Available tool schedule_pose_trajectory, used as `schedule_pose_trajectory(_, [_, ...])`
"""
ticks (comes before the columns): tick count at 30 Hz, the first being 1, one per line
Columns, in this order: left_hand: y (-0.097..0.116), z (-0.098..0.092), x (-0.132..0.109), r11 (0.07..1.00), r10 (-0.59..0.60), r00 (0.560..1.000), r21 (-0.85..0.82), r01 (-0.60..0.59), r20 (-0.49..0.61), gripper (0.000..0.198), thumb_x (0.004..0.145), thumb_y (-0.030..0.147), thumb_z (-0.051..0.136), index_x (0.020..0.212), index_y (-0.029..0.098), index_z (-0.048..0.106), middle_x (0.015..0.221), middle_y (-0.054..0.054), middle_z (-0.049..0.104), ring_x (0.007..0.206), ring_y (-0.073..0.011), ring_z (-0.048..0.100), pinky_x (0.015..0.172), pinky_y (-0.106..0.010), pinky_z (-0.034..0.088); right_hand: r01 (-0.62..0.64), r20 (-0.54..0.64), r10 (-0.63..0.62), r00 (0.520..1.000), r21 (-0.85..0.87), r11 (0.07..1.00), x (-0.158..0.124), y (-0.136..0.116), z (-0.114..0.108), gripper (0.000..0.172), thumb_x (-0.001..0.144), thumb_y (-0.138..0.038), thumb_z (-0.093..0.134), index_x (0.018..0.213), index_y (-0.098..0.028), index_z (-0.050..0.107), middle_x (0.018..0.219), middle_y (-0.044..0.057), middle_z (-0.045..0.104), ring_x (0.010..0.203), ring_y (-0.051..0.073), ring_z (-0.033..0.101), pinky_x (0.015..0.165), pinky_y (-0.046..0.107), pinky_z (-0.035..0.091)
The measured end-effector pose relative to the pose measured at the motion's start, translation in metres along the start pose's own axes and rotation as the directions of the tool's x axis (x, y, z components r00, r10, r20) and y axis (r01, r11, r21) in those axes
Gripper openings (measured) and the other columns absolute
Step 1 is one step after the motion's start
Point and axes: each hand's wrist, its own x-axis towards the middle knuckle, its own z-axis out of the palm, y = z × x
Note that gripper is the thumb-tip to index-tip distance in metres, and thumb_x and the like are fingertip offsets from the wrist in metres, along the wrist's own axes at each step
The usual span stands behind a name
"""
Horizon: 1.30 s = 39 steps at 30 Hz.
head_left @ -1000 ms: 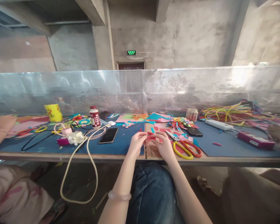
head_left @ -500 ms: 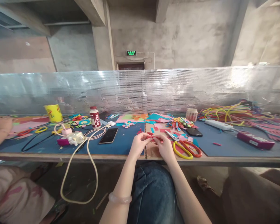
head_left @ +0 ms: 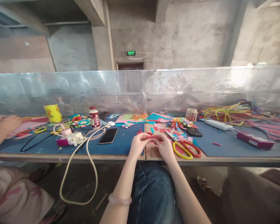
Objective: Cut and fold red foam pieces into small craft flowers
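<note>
Between my fingertips is a small red paper piece (head_left: 151, 136), partly covered by the fingers. My left hand (head_left: 140, 144) pinches it from the left, and my right hand (head_left: 162, 145) pinches it from the right, both just above the table's front edge. Scissors with one yellow and one orange-red handle (head_left: 182, 150) lie right beside my right hand. Red and pink paper scraps (head_left: 163, 130) are spread on the brown board behind my hands. A cluster of colourful paper flowers (head_left: 180, 123) sits to the back right.
Left of my hands lie a phone (head_left: 108, 136), a looped cable (head_left: 96, 174) hanging over the edge, a red-capped bottle (head_left: 94, 117) and a yellow roll (head_left: 53, 113). Another person's hand (head_left: 10, 125) is far left. A purple box (head_left: 255, 140) and coloured strips (head_left: 226, 112) lie right.
My fingers have shifted slightly, and more of the red paper shows between them. At the far left, the other person's hands have moved, with a second one now showing.
</note>
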Motion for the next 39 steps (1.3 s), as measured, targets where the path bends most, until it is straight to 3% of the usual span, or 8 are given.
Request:
schedule_pose_trajectory(9, [0.0053, 0.0015, -0.0019, 0.998, -0.055, 0.998, 0.011, 0.055, -0.002, 0.021, 0.068, 0.026, 0.066, 0.085, 0.015, 0.066, 0.075, -0.007, 0.068, 0.069, -0.0172, 0.062, 0.060, -0.024, 0.047, 0.011, -0.018, -0.011, 1.000, 0.003, 1.000, -0.0008, -0.0022, -0.0002, 0.022, 0.072, -0.029, 0.058, 0.090, -0.017, 0.062, 0.081, 0.007, 0.067, 0.071, 0.020, 0.061, 0.068, 0.034, 0.048])
schedule_pose_trajectory(39, [0.0024, 0.0012, -0.0009, 0.997, -0.074, 0.997, -0.004, 0.074, -0.027, 0.018, 0.064, 0.026, 0.068, 0.079, 0.015, 0.070, 0.077, -0.008, 0.070, 0.073, -0.0204, 0.064, 0.061, -0.027, 0.050, 0.021, -0.017, -0.021, 1.000, -0.022, 1.000, -0.0024, -0.0078, -0.0026, 0.016, 0.072, -0.029, 0.058, 0.079, -0.018, 0.066, 0.079, 0.007, 0.069, 0.074, 0.021, 0.061, 0.073, 0.034, 0.046])
